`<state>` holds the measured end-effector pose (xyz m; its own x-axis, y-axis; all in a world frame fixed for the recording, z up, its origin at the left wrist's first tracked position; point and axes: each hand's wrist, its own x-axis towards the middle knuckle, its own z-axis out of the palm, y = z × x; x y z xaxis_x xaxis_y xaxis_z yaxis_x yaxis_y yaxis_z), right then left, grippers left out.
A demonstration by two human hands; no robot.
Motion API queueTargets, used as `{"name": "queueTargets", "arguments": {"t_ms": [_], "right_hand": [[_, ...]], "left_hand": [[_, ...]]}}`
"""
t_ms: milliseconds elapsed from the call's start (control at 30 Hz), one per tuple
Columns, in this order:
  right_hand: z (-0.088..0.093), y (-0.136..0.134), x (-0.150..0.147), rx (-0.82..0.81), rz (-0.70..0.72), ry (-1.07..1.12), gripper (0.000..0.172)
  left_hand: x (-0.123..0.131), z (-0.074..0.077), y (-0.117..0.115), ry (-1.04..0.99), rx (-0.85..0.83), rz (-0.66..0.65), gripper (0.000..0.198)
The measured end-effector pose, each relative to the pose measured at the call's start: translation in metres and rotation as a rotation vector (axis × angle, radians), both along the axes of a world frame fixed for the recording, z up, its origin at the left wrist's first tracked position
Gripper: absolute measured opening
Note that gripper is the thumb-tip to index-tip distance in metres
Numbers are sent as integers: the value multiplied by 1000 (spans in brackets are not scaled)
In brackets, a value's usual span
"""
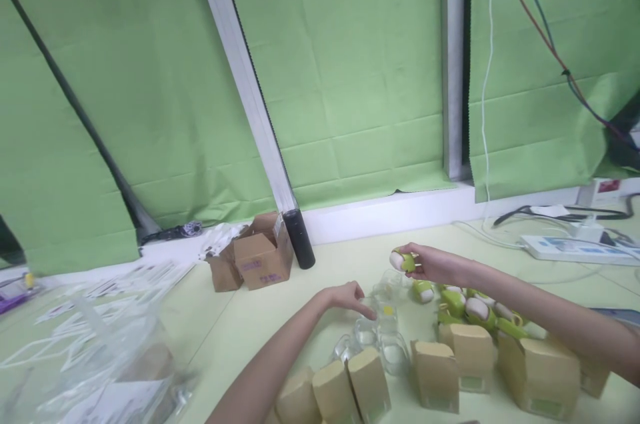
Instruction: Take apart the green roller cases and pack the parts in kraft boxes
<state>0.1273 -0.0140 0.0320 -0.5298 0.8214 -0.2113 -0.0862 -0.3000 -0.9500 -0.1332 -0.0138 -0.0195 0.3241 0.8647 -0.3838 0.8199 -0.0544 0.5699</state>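
My right hand (429, 263) is closed on a small green-and-white object (403, 261), pinched at the fingertips and raised above the table. Lower and to the left, my left hand (349, 297) reaches over a cluster of clear plastic containers (394, 352). Its thumb and a finger are around the edge of one clear plastic container (369, 304), whose outline is faint. More green-and-white objects (477, 311) lie heaped under my right forearm. A single green-and-white object (423, 291) rests apart from the heap, just below my right hand.
Several tan boxes (435, 374) stand along the near edge. An opened cardboard box (265, 254) and a black cylinder (299, 239) stand at the back. Clear plastic bags (107, 337) and white strips (75, 317) cover the left. A power strip (575, 249) with cables lies right.
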Motion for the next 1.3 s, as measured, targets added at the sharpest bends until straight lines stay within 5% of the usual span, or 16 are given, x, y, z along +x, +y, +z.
{"name": "queueTargets", "arguments": {"t_ms": [233, 500, 633, 967, 1300], "right_hand": [[-1, -6, -15, 63, -35, 25, 13], [18, -20, -13, 276, -27, 63, 28], [33, -32, -12, 470, -96, 42, 44], [56, -62, -1, 856, 2, -113, 46], [67, -68, 7, 926, 243, -117, 48]], "left_hand": [[6, 5, -8, -253, -39, 144, 29], [23, 78, -39, -893, 19, 178, 45], [47, 100, -64, -1081, -102, 144, 39], [76, 105, -96, -1407, -435, 195, 27], [89, 104, -109, -1530, -540, 273, 31]]}}
